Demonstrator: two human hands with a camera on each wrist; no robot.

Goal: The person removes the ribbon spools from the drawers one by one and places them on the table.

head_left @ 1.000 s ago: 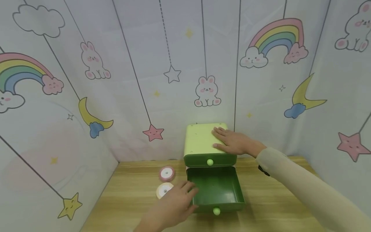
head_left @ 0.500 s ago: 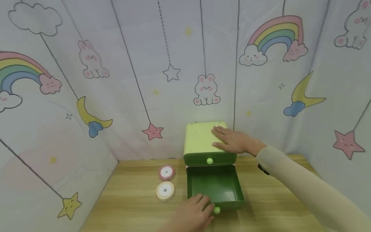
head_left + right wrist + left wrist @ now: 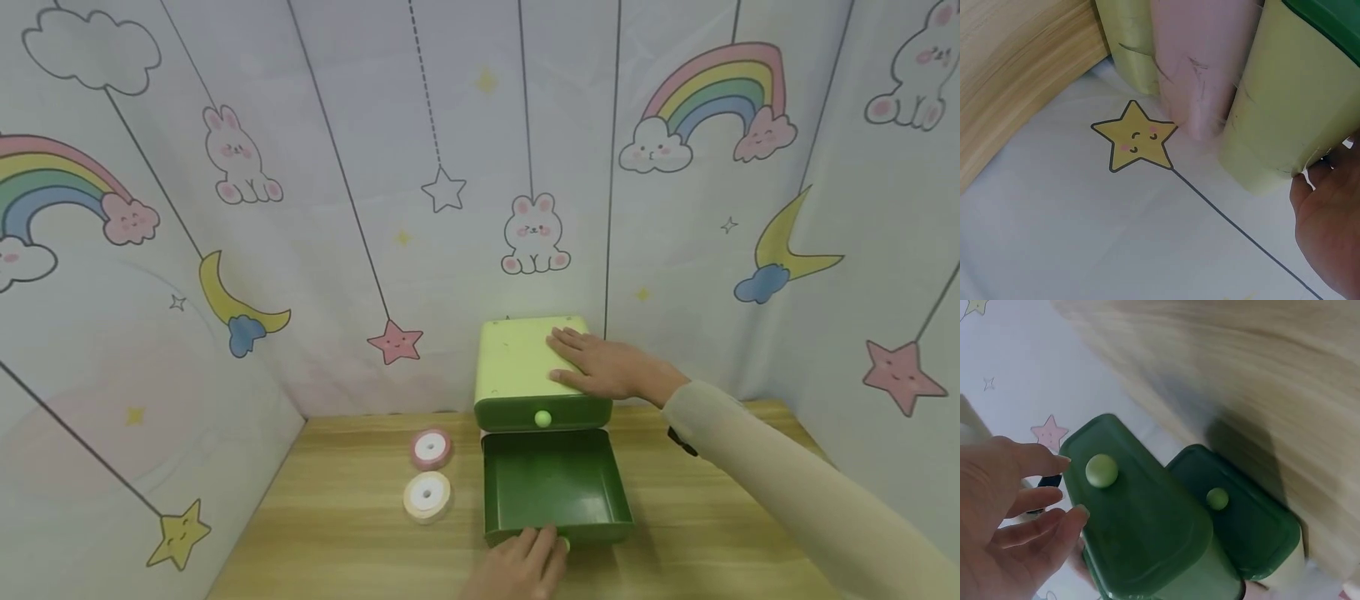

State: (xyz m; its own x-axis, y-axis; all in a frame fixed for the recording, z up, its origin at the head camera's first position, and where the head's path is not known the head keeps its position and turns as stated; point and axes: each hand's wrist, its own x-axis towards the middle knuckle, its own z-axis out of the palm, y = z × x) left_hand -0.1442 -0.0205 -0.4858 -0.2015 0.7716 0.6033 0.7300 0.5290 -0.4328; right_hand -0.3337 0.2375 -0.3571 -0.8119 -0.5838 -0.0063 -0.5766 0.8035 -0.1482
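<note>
A small chest of drawers (image 3: pixel 525 354) with a light green top stands against the backdrop. Its dark green drawer (image 3: pixel 551 479) is pulled out, with nothing inside. My left hand (image 3: pixel 517 567) is at the front of this drawer, fingertips by its upper edge beside the round knob (image 3: pixel 565 544). In the left wrist view, the fingers of the left hand (image 3: pixel 1029 519) are loosely bent close to the drawer front (image 3: pixel 1141 519), with a gap before the light green knob (image 3: pixel 1102 470). My right hand (image 3: pixel 611 367) rests spread on the chest's top.
Two ribbon spools lie left of the chest: a pink one (image 3: pixel 431 448) and a cream one (image 3: pixel 427 496). The wooden table (image 3: pixel 337 517) meets a printed cloth backdrop (image 3: pixel 450 275) behind and at the sides. A lower drawer front (image 3: pixel 1241 519) appears in the left wrist view.
My left hand has moved from beside the cream spool, rightward and toward me, to the front of the pulled-out drawer. The right hand has stayed on the chest's top.
</note>
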